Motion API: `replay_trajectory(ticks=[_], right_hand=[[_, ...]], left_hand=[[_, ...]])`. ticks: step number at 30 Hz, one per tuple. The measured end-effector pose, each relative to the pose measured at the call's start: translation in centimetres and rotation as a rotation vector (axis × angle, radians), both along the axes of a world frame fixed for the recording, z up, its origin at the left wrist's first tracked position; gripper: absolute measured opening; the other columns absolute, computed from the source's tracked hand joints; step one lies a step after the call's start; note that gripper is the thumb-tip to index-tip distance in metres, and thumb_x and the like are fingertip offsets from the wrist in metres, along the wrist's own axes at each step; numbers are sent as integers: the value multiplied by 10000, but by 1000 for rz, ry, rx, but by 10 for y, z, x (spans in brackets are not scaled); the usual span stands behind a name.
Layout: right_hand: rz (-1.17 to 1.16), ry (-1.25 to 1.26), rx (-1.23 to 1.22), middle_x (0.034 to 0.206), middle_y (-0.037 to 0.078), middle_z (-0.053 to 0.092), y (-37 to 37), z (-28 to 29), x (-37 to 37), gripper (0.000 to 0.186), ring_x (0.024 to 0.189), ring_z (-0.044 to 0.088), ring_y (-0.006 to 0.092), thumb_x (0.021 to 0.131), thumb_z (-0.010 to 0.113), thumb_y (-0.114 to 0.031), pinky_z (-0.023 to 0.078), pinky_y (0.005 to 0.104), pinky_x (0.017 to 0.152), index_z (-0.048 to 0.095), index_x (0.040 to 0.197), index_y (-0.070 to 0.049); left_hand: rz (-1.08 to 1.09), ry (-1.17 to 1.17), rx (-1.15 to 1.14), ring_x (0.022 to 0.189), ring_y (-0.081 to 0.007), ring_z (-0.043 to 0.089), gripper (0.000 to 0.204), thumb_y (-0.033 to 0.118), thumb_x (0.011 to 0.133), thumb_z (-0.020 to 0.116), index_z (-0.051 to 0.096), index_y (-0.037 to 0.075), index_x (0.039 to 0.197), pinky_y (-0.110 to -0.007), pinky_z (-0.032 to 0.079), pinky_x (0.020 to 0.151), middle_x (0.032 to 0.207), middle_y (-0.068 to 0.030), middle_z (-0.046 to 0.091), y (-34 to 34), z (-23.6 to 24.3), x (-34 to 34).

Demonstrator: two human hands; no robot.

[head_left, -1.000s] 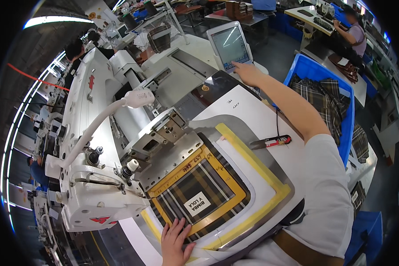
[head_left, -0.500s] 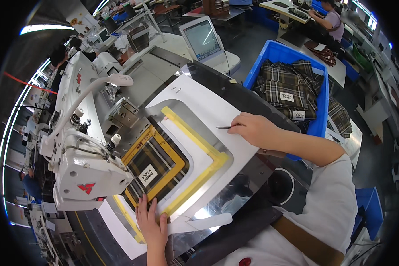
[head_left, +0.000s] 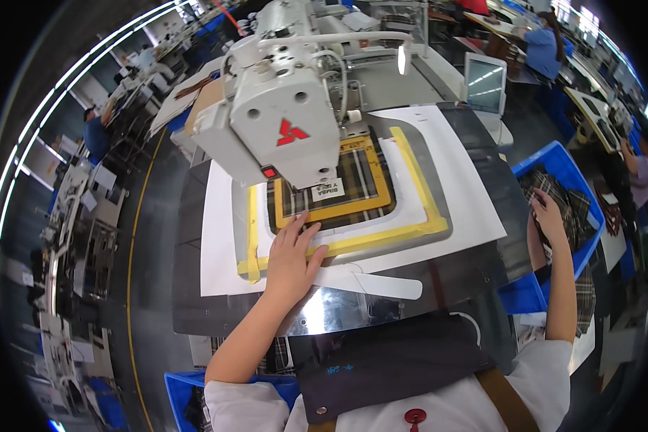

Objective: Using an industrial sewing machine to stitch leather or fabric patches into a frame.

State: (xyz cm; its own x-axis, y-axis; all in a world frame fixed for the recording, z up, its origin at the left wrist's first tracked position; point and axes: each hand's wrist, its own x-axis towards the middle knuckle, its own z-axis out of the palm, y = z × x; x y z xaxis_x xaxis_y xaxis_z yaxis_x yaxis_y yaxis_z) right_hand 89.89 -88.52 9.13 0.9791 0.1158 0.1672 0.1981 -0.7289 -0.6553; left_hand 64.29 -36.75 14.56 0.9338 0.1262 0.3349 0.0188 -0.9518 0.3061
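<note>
My left hand [head_left: 293, 259] lies with fingers spread at the near edge of a yellow frame [head_left: 338, 212]. The frame sits around a plaid fabric piece [head_left: 360, 180] with a pale label [head_left: 328, 189], partly under the white sewing machine head [head_left: 284, 108]. Around it is a clear template sheet with yellow tape [head_left: 381, 235], on white paper [head_left: 475, 216]. Out to the right, my right hand [head_left: 549, 214] is at the blue bin [head_left: 592, 248], fingers curled in among dark plaid pieces [head_left: 574, 204]. What its fingers hold is hidden.
A white strip [head_left: 381, 285] lies near the front edge of the dark table [head_left: 266, 317]. A screen [head_left: 485, 83] stands at the back right. Another blue bin [head_left: 180, 381] is below the table's left front. Other people work farther off, one in blue [head_left: 543, 50].
My view has swung left. My right hand, which held a thin dark pointed tool over the white paper, has moved right to the blue bin. My left hand stays on the frame's near edge.
</note>
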Motion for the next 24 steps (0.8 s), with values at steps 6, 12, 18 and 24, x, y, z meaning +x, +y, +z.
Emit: replay_trajectory(ticks=[6,12,18,24], right_hand=[[485,-211,11,1230,121,578,142,125,-89,310,1178,518,289,854,560,-103,382,370,1002,596,1157,-49],[781,-156,-131,1229,94,576,210,109,-93,281,1232,456,295,833,595,-127,335,408,1050,625,1103,-54],[841,-118,-141,1227,102,575,216,97,-85,279,1228,454,294,838,595,-141,333,417,1050,633,1101,-55],[787,-69,-106,1213,101,583,212,93,-89,263,1220,460,296,842,585,-136,337,412,1048,640,1085,-50]], left_hand=[[-250,246,-55,1269,-329,426,445,364,854,616,561,89,1200,-436,344,1040,1339,-125,484,7,32,-30],[-244,210,-10,1261,-314,443,453,302,810,674,566,106,1203,-428,371,1020,1336,-108,494,-7,29,-43],[-194,137,-71,1223,-310,483,417,205,782,691,588,99,1171,-422,394,986,1291,-95,538,2,22,-50],[-149,86,-42,1199,-298,500,329,214,810,669,621,86,1109,-411,403,966,1247,-90,565,3,16,-50]])
